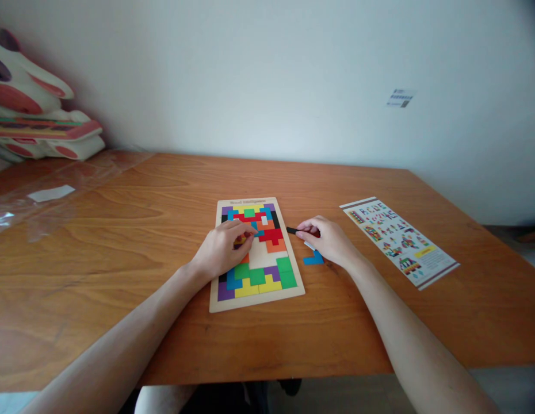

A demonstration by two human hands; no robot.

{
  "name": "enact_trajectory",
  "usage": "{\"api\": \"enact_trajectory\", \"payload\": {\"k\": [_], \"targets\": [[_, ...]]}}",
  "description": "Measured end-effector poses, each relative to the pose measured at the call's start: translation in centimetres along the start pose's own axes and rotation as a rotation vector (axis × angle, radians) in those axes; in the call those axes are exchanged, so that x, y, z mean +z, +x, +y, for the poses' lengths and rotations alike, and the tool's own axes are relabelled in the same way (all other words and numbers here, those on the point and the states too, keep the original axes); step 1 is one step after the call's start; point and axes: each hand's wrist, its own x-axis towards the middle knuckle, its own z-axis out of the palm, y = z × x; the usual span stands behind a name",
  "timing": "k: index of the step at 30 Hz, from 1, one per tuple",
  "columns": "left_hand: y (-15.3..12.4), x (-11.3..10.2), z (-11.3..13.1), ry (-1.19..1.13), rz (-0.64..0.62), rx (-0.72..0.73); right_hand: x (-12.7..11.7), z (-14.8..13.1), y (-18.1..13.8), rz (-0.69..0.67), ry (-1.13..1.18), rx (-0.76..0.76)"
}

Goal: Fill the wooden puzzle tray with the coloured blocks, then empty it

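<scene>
A wooden puzzle board [213, 303] lies in the middle of the table, mostly filled with coloured block pieces. Its bare pale part [265, 257] shows right of centre. My left hand [226, 244] rests over the board's left side, thumb and fingers pinched at a small blue puzzle piece [260, 233]; the hand hides the pieces beneath. To the right of the board, my right hand [325, 237] is closed on a black puzzle piece [292, 230], which points toward the board. Just below that hand, an angled blue piece [313, 260] lies on the table, with something white partly hidden beside it.
A printed pattern sheet [401, 241] lies at the right on the wooden table [164, 178]. Clear plastic wrapping [90, 172] with a white label is spread at the left. A toy keyboard shaped like an animal [47, 126] stands at the back left, against the wall.
</scene>
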Motion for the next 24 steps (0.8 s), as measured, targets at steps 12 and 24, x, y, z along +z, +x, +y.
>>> {"api": "enact_trajectory", "payload": {"k": [12, 24], "targets": [[0.0, -0.1, 0.1, 0.03, -0.012, 0.002, -0.6, -1.4, -0.5, 0.062, 0.132, 0.004], [0.0, -0.3, 0.6, 0.02, -0.015, 0.034, -0.5, -2.4, -0.7, -0.049, 0.37, 0.018]]}}
